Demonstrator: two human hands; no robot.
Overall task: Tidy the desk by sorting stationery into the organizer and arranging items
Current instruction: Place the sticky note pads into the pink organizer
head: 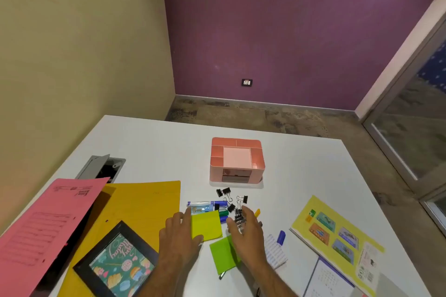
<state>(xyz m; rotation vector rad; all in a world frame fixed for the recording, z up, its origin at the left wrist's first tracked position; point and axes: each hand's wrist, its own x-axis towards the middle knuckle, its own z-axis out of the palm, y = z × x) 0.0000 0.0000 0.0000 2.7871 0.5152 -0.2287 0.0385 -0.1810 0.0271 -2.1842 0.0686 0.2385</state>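
Sorting looks barely begun: the left hand [179, 231] rests flat-fingered on the yellow sticky pad [206, 224], right hand [246, 226] spread over binder clips [237, 216]; next, lift something toward the pink organizer [236, 160] farther back on the tabletop [301, 176]

Open desk round the organizer, clutter near the front edge.

The organizer [237, 160] stands alone on the white desk [301, 164], with bare surface to its left, right and behind. Just in front of it lie binder clips [226, 192], markers [212, 205] and sticky notes [206, 225], crowding the way from the near edge, where both hands are. On the left, a pink sheet [48, 224], a yellow folder [144, 202] and a frame [115, 260] fill the desk; an open cable hatch [103, 167] lies behind them. A booklet [337, 236] covers the right front.
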